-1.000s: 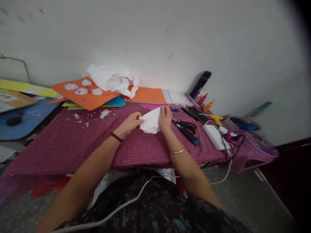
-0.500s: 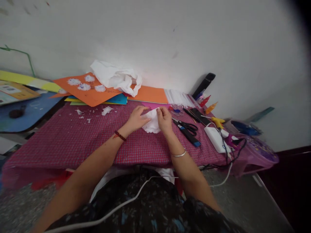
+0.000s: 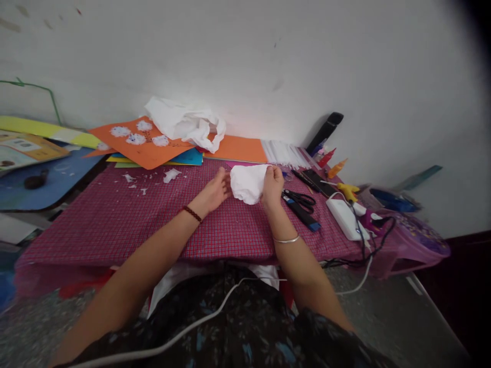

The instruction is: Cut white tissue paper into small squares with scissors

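Head view: a person seated at the near edge of a table point(image 3: 115, 220) covered in red checked cloth works a sheet of white paper point(image 3: 247, 183) with both hands. At the far left, off the table's left edge, lies a blue board point(image 3: 57, 186). Along the far edge, against a plain white wall point(image 3: 245, 61), sit an orange card point(image 3: 146, 148) dotted with white paper flowers, stacked coloured sheets under it and a crumpled white plastic bag point(image 3: 184, 122) partly on top. Small paper scraps point(image 3: 169, 175) litter the cloth just in front of the card. The left half of the table towards the near edge is bare cloth, leaving wide room there.

The left hand point(image 3: 215, 193) pinches the paper's left edge with its fingertips. The paper, soft, creased and rounded along its lower edge, is held just above the cloth, a little right of the middle of the table towards the far edge. The right hand point(image 3: 273, 185) is closed on its right edge.

Just right of that hand lie black scissors point(image 3: 301, 197) and a black-and-blue cutter point(image 3: 303, 217), leaving little free room. Nearer the right edge are a white power bank point(image 3: 345, 219) with a cable and a yellow glue gun point(image 3: 348, 191). A pink plastic stool point(image 3: 414, 240) stands beyond the right edge.
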A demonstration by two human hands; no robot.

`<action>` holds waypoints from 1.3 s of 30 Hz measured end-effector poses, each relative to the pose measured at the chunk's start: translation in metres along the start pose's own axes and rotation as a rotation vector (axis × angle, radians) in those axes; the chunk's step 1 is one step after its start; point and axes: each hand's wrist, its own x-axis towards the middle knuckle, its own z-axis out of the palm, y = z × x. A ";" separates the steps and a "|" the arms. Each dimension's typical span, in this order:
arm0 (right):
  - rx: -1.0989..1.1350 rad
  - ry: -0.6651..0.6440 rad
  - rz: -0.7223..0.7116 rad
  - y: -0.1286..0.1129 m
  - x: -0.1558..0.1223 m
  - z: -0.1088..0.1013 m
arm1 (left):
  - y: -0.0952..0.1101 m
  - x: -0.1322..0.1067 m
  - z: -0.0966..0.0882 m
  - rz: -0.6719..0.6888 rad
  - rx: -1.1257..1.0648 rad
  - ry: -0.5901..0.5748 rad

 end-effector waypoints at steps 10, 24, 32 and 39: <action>-0.051 -0.409 0.170 -0.006 -0.001 -0.009 | 0.016 0.000 -0.007 0.364 0.248 0.132; 0.112 -0.348 0.231 -0.008 -0.019 0.012 | 0.012 0.000 -0.015 0.172 0.631 0.020; 0.049 -0.208 0.162 -0.005 -0.016 0.011 | 0.021 0.019 -0.027 0.408 0.292 0.463; 0.074 -0.235 0.152 -0.008 -0.018 0.012 | 0.005 0.008 -0.013 0.190 0.138 0.153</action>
